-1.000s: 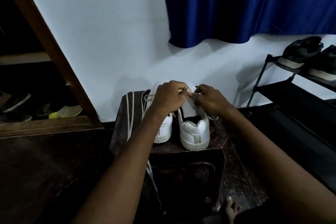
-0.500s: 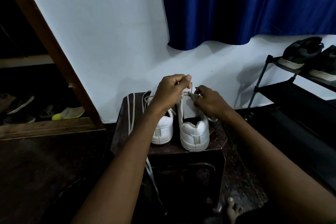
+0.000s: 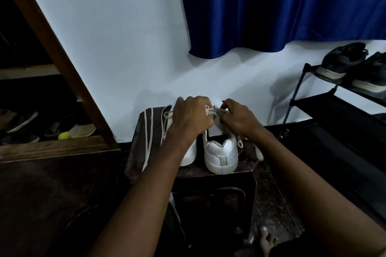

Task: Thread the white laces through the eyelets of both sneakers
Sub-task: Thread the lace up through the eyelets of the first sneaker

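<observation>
The white lace is pinched by left hand and right hand, now lowered over the right white leather sneaker on the dark surface; threading is judged ongoing.

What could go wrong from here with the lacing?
1. Both hands, left hand and right hand, pinch the white lace above the right sneaker; the grip hides the eyelets, so one might get skipped.
2. The spare lace drapes over the dark stool edge and might slide off.
</observation>
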Motion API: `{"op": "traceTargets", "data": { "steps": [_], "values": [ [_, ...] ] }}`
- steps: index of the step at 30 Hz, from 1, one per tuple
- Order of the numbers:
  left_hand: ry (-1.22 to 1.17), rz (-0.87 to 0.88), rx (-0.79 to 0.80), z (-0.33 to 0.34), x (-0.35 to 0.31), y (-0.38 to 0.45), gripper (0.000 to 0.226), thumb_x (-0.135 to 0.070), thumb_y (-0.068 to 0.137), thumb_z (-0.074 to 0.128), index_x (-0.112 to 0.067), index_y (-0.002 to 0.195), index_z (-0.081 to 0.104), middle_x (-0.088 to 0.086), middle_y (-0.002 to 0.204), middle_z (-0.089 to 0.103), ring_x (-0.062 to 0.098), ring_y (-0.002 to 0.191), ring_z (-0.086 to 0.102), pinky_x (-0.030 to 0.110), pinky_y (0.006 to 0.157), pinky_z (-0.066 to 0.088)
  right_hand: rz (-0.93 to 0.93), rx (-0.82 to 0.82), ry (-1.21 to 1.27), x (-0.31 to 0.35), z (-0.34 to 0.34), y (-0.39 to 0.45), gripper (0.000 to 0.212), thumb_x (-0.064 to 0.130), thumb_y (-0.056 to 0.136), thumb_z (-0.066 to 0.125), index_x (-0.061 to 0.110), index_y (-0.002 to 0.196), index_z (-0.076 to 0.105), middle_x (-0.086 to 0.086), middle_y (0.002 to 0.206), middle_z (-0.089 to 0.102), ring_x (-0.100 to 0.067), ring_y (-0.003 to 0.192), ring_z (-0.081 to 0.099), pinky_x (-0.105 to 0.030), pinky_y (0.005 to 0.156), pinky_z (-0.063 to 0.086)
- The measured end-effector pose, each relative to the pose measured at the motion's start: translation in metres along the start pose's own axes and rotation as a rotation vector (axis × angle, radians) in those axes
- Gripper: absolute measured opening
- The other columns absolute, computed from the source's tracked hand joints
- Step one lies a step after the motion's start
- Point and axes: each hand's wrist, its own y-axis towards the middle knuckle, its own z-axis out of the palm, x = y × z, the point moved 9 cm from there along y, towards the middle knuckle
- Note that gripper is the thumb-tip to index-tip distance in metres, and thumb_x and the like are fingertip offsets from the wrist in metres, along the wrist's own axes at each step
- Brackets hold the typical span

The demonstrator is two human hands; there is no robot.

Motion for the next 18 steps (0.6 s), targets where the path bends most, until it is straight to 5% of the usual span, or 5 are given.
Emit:
{"op": "traceTargets", "data": {
  "steps": [6,11,13,15,18],
  "values": [
    [0.108,0.011,-0.105,-0.008,-0.009,0.001,0.007,-0.027,0.091,0.068,-0.022,0.093,0.071,0.002,0.094,0.075,0.025,0.094,0.069,0.037,0.092,0.033,0.0,0.017,0.003,0.0,0.001,0.0,0.016,0.032,0.096,0.056,0.019,0.105,0.059,-0.009,0.099,0.068,-0.031,0.092,0.06,-0.034,0.071,0.035],
    [-0.684,-0.212,-0.192,-0.002,0.017,0.009,0.034,-0.038,0.102,0.043,-0.009,0.094,0.059,0.02,0.114,0.06,0.036,0.108,0.059,0.047,0.097,0.042,0.004,0.024,0.011,-0.003,0.0,0.001,0.015,0.029,0.095,0.058,0.019,0.106,0.058,-0.008,0.099,0.066,-0.031,0.093,0.058,-0.034,0.072,0.036],
    [-1.035,-0.299,-0.25,-0.004,0.029,0.01,0.03,-0.033,0.107,0.037,-0.012,0.091,0.052,0.018,0.098,0.063,0.031,0.097,0.064,0.045,0.094,0.051,0.0,0.029,0.013,-0.003,0.001,0.002,0.015,0.03,0.096,0.057,0.019,0.106,0.058,-0.006,0.098,0.064,-0.03,0.092,0.057,-0.033,0.072,0.035],
    [-1.261,-0.352,-0.248,-0.006,0.035,0.009,0.021,-0.019,0.111,0.034,-0.015,0.097,0.049,0.001,0.076,0.059,0.015,0.072,0.06,0.034,0.075,0.052,-0.006,0.031,0.01,-0.003,0.002,0.002,0.015,0.028,0.094,0.058,0.019,0.107,0.058,-0.006,0.099,0.065,-0.029,0.091,0.057,-0.033,0.072,0.035],
    [-0.917,-0.313,-0.209,-0.01,0.036,0.008,0.014,-0.023,0.107,0.039,-0.017,0.103,0.05,-0.006,0.071,0.055,0.02,0.067,0.055,0.035,0.066,0.041,-0.009,0.017,0.021,-0.004,0.003,0.002,0.016,0.034,0.097,0.057,0.021,0.106,0.058,-0.008,0.102,0.07,-0.03,0.094,0.06,-0.034,0.074,0.037]
  ]
}}
